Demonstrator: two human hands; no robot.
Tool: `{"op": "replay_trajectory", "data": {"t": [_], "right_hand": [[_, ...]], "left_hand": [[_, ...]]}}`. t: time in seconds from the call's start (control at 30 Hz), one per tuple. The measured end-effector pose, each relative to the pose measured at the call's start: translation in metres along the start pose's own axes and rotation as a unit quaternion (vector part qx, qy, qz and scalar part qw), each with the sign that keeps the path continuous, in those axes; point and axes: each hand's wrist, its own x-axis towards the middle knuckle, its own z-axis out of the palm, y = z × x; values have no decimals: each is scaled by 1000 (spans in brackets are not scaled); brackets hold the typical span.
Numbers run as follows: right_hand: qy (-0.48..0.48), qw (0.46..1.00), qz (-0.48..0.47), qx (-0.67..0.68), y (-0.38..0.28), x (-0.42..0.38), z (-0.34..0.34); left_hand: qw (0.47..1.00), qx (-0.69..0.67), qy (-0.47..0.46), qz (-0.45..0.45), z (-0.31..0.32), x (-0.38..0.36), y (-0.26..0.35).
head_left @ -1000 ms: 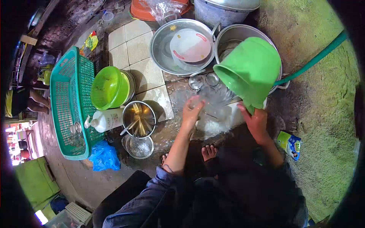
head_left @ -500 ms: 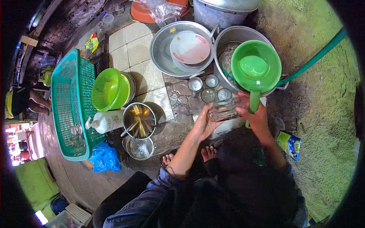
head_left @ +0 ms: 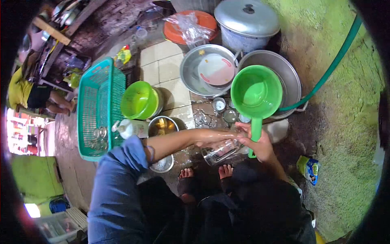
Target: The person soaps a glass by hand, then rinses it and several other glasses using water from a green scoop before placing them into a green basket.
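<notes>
My left hand (head_left: 215, 137) reaches across in front of me, wet, with its fingers around a clear glass mug (head_left: 221, 153) tilted on its side. Part of the mug is hidden under that hand. My right hand (head_left: 261, 147) grips the handle of a green water dipper (head_left: 256, 91), which holds some water. The fingertips of both hands are close together by the glass. Just beyond them, small glasses (head_left: 219, 105) stand on the wet floor, partly covered by the dipper.
At left are a teal basket (head_left: 94, 65) with glasses, green bowls (head_left: 138, 99), a pump bottle (head_left: 136, 128) and a pot of cutlery (head_left: 163, 125). Ahead stand a basin (head_left: 189, 69) with plates, a large pot (head_left: 290, 77) with a hose (head_left: 335, 67), and a lidded pot (head_left: 247, 22).
My left arm has swung across, and the glass mug has come lower and nearer to my feet. The dipper has moved left, still in my right hand. The camera view has shifted.
</notes>
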Motion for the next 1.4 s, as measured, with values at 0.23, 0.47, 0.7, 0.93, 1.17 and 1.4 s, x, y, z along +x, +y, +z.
{"op": "replay_trajectory", "data": {"t": [0.23,0.47,0.7,0.93,1.17,1.4], "right_hand": [[6,992,48,115,-34,-7,47],[193,980,1,-40,-95,-30,25],[225,966,34,-122,-122,-3,23],[109,971,133,-165,-100,64,29],[131,974,138,-121,-49,63,16],[219,955,115,-161,-40,40,-4]], "left_hand": [[987,91,129,43,30,-104,14],[919,-54,268,285,19,-182,-6],[620,124,672,387,-43,-313,-35],[275,234,922,139,-145,-437,-129],[199,154,968,-16,-240,-502,-274],[226,38,972,-56,-268,-524,-331]]}}
